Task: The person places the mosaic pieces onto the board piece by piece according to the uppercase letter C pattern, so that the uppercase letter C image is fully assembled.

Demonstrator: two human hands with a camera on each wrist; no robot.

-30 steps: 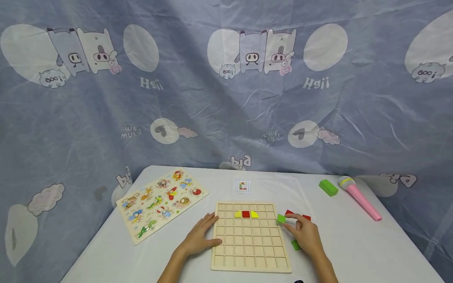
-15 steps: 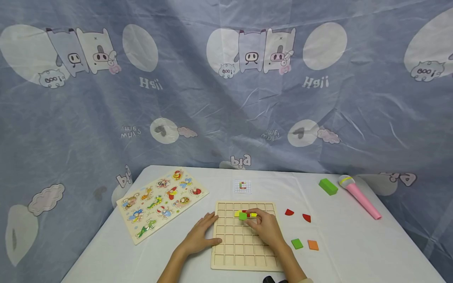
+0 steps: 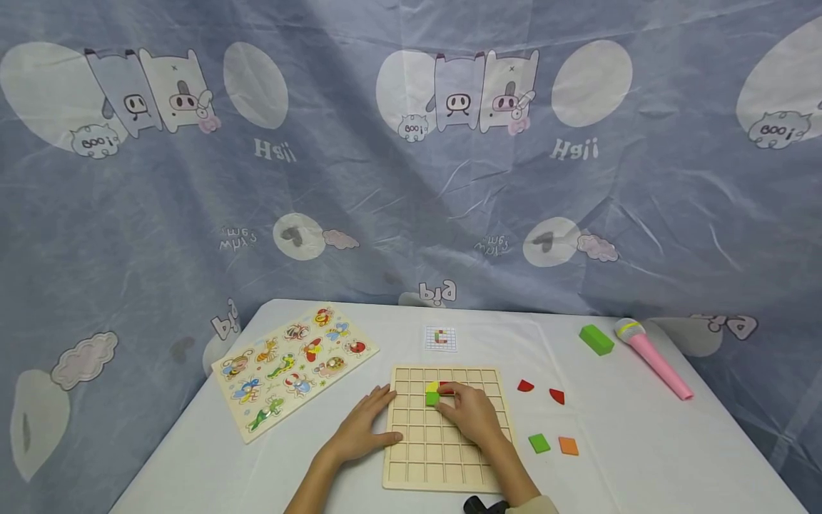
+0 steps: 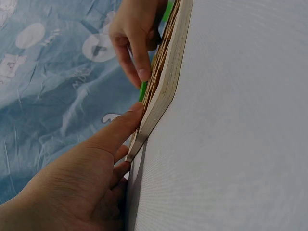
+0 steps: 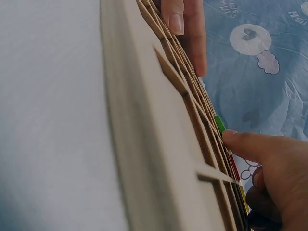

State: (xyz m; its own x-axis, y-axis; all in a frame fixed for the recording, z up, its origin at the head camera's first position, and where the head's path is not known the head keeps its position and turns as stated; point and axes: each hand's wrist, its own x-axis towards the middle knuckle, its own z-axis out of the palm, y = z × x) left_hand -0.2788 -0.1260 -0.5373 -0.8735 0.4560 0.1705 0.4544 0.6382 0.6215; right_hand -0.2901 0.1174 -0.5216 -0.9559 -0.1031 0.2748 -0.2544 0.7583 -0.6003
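Two hands are on the wooden grid board (image 3: 443, 457) in the middle of the white table (image 3: 674, 457). The right hand (image 3: 472, 414) is over the upper rows with its fingers curled down onto a small green square tile (image 3: 432, 398), thumb and fingertips pinching its edges as it sits in a cell just below the yellow piece (image 3: 432, 387), second row from the far edge. A bit of red tile (image 3: 444, 385) peeks out right next to the yellow one; the hand covers whatever else is in that row. From the right wrist view you mostly see the thumb tip against the green edge (image 5: 220, 124), so how deep the tile sits in its slot I can't tell.

The left hand (image 3: 362, 428) lies flat at about 9 o'clock of the board, fingers straight and relaxed, tips touching the board's left rim, holding nothing.

Off at 3 o'clock of the board: two red quarter-circle pieces (image 3: 525, 386), then nearer the front a loose green square (image 3: 539, 443) and an orange square (image 3: 568, 445) side by side. At 12 o'clock is a little pattern card (image 3: 440, 339). Around 10 o'clock there's an insect peg puzzle (image 3: 292, 368), and way over at 2 o'clock a green block (image 3: 595, 340) just beside a pink toy microphone (image 3: 651, 358).
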